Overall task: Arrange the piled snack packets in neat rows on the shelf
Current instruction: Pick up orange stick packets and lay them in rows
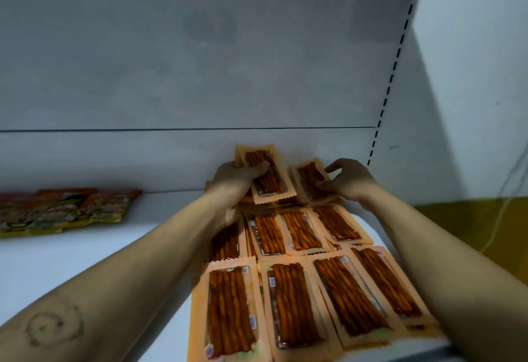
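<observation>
Nearest, at six o'clock, a front row of orange snack packets (288, 301) lies flat on the white shelf (71, 261), edges overlapping, with a second row (300, 233) just behind it. Toward twelve, my left hand (234, 179) grips one packet (264, 173), thumb across its clear window, raised off the pile. At one o'clock my right hand (347, 179) pinches another packet (310, 180) by its right edge, beside the first. At nine o'clock a separate heap of printed packets (65, 210) lies well apart. Behind everything stands the grey back panel (185, 61), a slotted upright (391, 76) at two o'clock, then a pale wall (471, 90), a thin cable (503, 204) and a yellow surface (471, 224) at three.
</observation>
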`<state>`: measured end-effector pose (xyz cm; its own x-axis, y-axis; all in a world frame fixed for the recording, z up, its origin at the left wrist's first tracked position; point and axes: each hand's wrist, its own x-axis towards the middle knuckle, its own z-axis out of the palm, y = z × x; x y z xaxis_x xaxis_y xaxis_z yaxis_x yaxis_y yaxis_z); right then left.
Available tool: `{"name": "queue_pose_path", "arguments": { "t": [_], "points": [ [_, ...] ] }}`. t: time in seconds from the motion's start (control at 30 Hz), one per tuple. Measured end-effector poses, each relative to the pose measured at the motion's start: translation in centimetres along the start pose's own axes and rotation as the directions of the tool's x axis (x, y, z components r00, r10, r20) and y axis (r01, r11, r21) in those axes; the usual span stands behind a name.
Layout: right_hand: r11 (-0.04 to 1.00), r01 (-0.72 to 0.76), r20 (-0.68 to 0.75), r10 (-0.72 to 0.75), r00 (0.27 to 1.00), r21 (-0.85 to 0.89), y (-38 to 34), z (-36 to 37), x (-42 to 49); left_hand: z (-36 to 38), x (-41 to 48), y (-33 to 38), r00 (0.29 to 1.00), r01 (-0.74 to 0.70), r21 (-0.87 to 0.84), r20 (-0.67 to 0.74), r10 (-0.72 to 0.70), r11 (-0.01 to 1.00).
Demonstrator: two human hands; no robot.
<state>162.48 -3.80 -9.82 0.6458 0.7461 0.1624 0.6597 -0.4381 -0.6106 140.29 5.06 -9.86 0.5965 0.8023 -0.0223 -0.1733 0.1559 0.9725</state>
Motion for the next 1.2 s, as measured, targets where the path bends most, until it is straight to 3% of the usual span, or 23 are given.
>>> {"name": "queue_pose_path", "arguments": {
  "t": [0.27,0.33,0.43,0.47,0.57,0.73,0.83,0.97,1.2],
  "points": [
    [0.950,0.057,0.080,-0.034,0.996,-0.307,-0.5,0.0,-0.4,0.2,-0.6,-0.2,0.994,-0.071,0.059,-0.084,0.076,0.996],
    [0.968,0.111,0.039,-0.105,0.994,-0.224,-1.5,-1.6,-1.3,0.1,-0.8,-0.1,0.992,-0.070,0.083,-0.096,0.078,0.994],
    [0.951,0.216,-0.066,-0.206,0.976,0.222,-4.5,-4.8,-4.0,-0.1,-1.4,0.7,0.990,-0.097,0.100,-0.090,0.106,0.990],
    [0.935,0.238,-0.025,-0.240,0.971,0.263,-5.7,-5.4,-5.1,-0.1,-1.7,1.0,0.988,-0.114,0.107,-0.095,0.124,0.988],
    [0.957,0.253,0.165,-0.275,0.947,0.143,-9.2,-4.3,-7.3,0.2,-2.6,2.1,0.983,-0.151,0.084,-0.095,0.159,0.985],
    [0.935,0.276,0.116,-0.306,0.945,0.221,-12.1,-2.3,-8.1,0.0,-4.5,3.7,0.991,-0.132,0.062,0.029,0.130,0.989],
    [0.935,0.225,0.099,-0.260,0.960,0.274,-12.1,-1.9,-8.4,-2.1,-5.6,4.3,0.994,-0.076,0.183,0.093,0.060,0.980],
    [0.947,0.160,0.115,-0.198,0.973,0.279,-11.8,-0.7,-9.4,-5.7,-6.2,4.8,0.979,-0.185,0.429,0.005,0.202,0.884],
    [0.979,0.088,0.214,-0.127,0.968,0.186,-13.5,3.6,-11.1,-10.0,-6.0,3.3,0.953,-0.133,0.395,-0.202,0.228,0.909]
  ]
}}
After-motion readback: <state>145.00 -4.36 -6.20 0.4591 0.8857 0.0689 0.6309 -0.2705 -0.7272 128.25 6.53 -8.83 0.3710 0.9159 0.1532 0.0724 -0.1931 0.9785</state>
